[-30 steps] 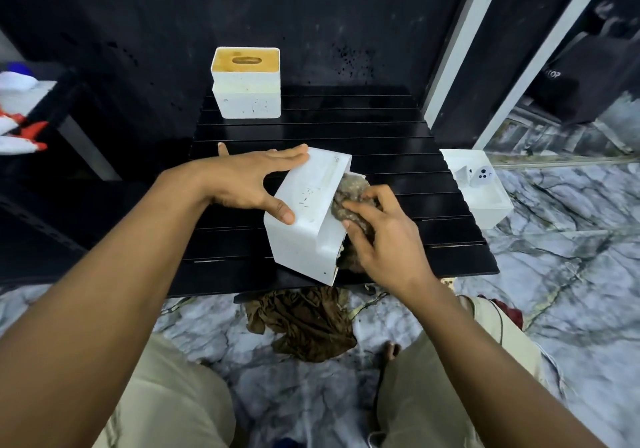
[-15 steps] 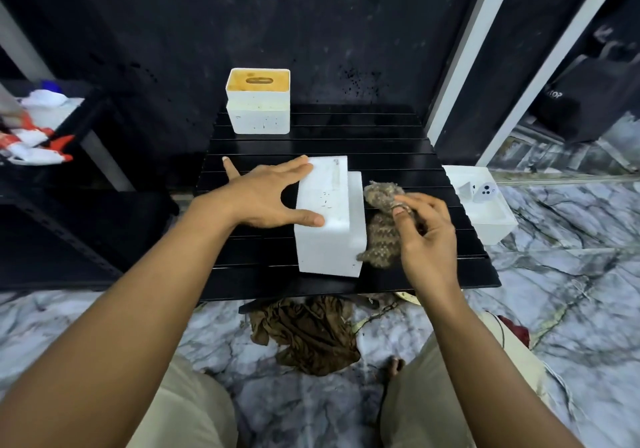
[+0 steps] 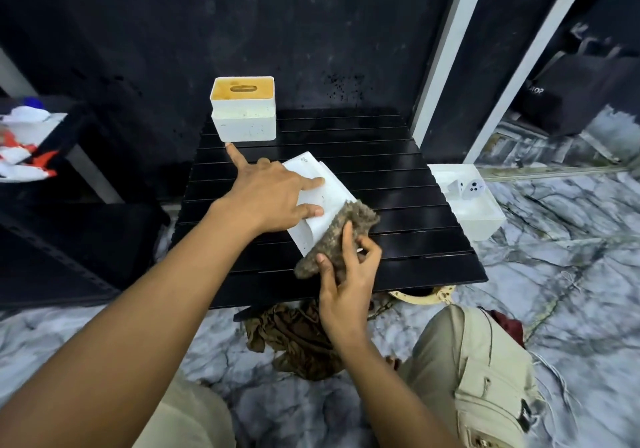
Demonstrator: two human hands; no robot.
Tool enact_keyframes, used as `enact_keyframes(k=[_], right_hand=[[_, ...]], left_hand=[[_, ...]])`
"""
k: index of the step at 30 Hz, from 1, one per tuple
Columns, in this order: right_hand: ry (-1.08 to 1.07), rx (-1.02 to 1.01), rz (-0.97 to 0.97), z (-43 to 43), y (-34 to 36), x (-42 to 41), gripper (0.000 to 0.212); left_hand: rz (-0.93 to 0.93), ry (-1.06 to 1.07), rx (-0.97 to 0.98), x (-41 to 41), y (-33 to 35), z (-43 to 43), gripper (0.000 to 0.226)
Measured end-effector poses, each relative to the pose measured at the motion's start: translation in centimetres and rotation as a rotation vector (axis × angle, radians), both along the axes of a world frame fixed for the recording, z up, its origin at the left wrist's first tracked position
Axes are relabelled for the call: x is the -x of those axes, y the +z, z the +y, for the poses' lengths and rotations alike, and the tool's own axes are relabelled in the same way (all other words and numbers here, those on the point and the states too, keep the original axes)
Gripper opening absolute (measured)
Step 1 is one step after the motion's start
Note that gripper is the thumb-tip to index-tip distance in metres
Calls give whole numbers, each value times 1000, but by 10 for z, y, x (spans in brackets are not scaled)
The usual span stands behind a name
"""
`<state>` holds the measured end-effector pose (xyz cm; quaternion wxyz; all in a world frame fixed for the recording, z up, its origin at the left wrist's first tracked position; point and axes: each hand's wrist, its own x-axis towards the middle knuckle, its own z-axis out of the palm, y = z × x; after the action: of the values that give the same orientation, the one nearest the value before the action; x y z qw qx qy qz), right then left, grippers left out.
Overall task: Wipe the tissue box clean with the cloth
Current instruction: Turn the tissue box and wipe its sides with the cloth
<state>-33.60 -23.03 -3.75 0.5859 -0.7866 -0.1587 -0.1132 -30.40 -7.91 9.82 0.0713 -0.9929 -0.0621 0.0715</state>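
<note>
**Wiping stage, head view.** A white rectangular plastic tissue box is shown lying askew on a black slatted table. The left hand is laid flat on the box's top, its fingers straight and widely spread. A shaggy grey-brown cloth is gripped by the right hand, with the fingers and thumb curled round its lower part. The cloth's upper part is pressed against the box edge just beyond that hand's fingertips. Just beyond the left hand's farthest fingertip, a second white box with an orange-yellow slotted top is seen. Well right of the right hand, a white open tray is placed beside the table. Crumpled brown fabric is seen under the right wrist.
</note>
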Motion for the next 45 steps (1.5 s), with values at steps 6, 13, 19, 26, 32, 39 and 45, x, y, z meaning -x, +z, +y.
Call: enact_keyframes(k=[6,13,19,26,32,39,45], right_hand=[[-120,-154,380,2,-1,-11,61],[-107,-181,110,14,24,-15,55],[-167,-53,157,-2,31,-34,45],[11,319,-229,-17,42,-45,34],[135,475,-503,-37,36,-45,30],[-107,116,119,-64,34,-83,29],[51,361,205,-58,12,-84,35]], left_hand=[[-18,35,5,1,2,-5,62],[-1,74,12,2,3,-10,64],[10,61,10,3,4,-9,52],[8,49,49,3,7,-7,43],[-2,65,72,6,6,-6,45],[33,56,-11,9,5,1,55],[94,-309,-124,-11,5,-6,101]])
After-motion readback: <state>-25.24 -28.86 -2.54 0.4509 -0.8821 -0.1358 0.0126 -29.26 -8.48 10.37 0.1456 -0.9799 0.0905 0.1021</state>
